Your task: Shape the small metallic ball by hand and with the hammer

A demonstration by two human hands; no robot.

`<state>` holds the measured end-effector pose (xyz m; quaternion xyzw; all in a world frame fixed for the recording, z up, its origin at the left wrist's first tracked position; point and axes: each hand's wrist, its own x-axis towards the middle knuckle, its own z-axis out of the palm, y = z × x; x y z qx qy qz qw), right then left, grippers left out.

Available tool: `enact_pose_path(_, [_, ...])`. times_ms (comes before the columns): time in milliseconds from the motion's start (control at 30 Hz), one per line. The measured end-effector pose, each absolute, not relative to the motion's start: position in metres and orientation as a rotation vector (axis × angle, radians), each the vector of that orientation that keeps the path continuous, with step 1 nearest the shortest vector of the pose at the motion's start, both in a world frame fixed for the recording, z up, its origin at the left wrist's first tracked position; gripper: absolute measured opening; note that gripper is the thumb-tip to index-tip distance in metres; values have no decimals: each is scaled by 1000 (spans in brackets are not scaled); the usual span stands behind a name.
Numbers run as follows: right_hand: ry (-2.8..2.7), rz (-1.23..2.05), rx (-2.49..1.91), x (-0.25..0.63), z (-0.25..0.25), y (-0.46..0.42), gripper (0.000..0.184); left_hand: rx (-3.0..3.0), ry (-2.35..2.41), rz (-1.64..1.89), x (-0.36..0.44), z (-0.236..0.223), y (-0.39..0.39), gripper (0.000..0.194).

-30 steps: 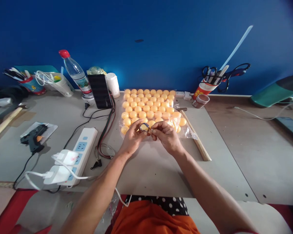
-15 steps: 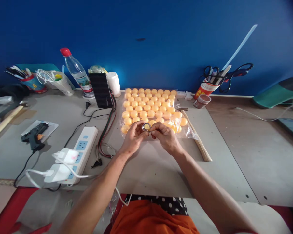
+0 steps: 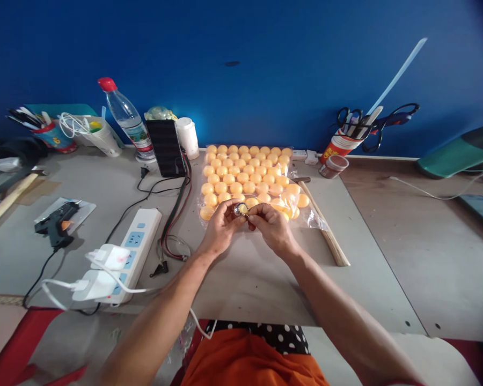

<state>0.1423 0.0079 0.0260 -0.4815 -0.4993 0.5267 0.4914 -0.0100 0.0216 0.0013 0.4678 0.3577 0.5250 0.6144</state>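
Note:
A small round shiny piece, with a silvery rim and a yellowish middle, is pinched between the thumb and fingers of my left hand. My right hand is closed in a pinch at the piece's right edge; what lies between those fingertips is too small to make out. Both hands are just above the near edge of a clear plastic pack of orange balls lying on the table. To the right of the pack lies a hammer with a wooden handle.
On the left are a power strip with white plugs, a black glue gun and cables. A phone, a red-capped bottle and a white container stand at the back. A cup of scissors and pens is at back right.
The fingertips of my right hand have shifted slightly at the edge of the round piece, and the piece has turned a little. Everything else stays in place.

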Motion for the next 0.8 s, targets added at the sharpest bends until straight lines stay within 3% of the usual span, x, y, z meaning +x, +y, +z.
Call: enact_pose_path(800, [-1071,1352,-1198,136,26,3,17,1098,863,1246,-6,-1,16,54])
